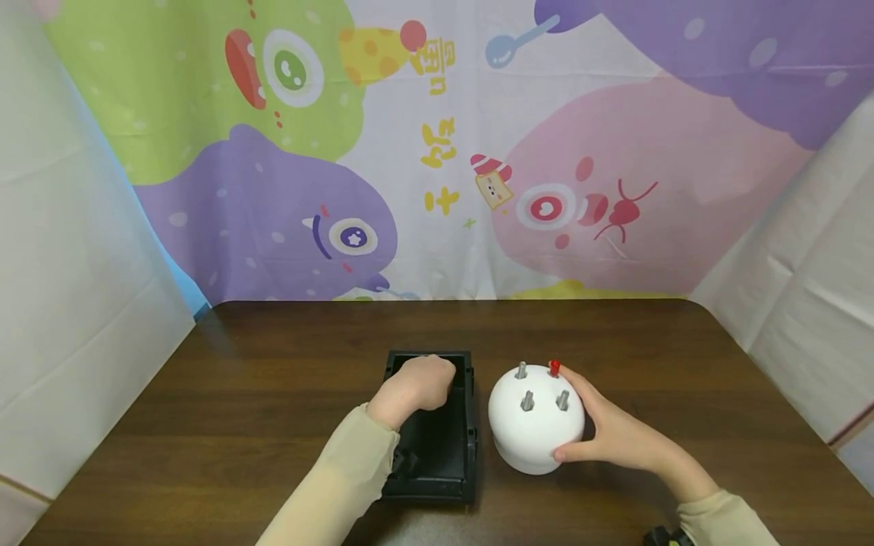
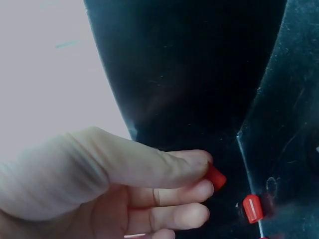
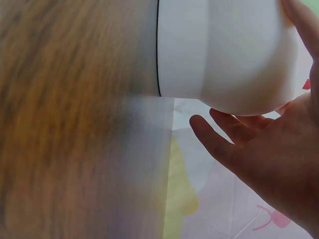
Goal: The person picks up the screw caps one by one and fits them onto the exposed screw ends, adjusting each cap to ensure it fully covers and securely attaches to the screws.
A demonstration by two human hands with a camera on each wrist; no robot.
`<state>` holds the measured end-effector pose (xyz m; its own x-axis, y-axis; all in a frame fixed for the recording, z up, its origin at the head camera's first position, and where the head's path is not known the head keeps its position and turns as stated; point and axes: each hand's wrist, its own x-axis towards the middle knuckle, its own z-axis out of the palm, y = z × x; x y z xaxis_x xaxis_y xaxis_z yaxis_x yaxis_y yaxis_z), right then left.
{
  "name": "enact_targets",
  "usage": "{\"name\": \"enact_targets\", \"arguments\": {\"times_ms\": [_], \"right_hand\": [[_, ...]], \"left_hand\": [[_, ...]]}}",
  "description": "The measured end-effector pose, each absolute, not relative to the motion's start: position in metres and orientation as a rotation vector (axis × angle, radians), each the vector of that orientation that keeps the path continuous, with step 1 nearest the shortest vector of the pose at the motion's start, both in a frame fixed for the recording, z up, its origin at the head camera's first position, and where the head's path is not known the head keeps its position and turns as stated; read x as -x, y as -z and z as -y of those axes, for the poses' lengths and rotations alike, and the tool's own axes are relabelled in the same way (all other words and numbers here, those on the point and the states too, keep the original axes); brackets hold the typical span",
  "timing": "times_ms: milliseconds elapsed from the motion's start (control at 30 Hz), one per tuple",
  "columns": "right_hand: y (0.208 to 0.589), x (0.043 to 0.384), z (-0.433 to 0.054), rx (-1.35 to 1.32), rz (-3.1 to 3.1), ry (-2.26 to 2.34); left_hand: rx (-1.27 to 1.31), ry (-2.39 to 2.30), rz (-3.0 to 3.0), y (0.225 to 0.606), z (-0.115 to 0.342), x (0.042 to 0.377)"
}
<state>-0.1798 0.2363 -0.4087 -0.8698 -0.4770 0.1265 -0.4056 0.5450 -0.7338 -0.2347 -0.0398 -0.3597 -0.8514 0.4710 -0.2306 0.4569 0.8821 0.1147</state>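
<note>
My left hand [image 1: 418, 387] reaches down into a black bin [image 1: 440, 444]. Thumb and fingertips pinch a small red cap [image 2: 217, 178], seen in the left wrist view. Beside it, another red cap [image 2: 253, 208] lies against the bin's edge, with a bit of red below it at the frame's bottom. On the table to the right stands a white, round-topped object [image 1: 529, 436]. Several metal posts stick up from its top, such as a bare threaded one [image 1: 528, 402]; the far right post carries a red cap [image 1: 554, 368]. My right hand [image 1: 614, 438] grips the white object's right side, thumb in front.
The brown wooden table [image 1: 259, 425] carries the bin and the white object. A printed cartoon curtain [image 1: 437, 250] hangs behind its far edge, and pale cloth [image 1: 89, 318] closes off both sides. Something dark [image 1: 665, 537] sits by the right sleeve.
</note>
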Motion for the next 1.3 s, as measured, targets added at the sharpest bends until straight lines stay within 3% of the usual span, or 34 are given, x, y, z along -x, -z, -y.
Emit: {"name": "enact_targets", "arguments": {"times_ms": [1300], "right_hand": [[0.409,0.181,-0.236,0.781,-2.678,1.245]], "left_hand": [[-1.035,-0.515,-3.04,0.336,0.031,0.226]]}}
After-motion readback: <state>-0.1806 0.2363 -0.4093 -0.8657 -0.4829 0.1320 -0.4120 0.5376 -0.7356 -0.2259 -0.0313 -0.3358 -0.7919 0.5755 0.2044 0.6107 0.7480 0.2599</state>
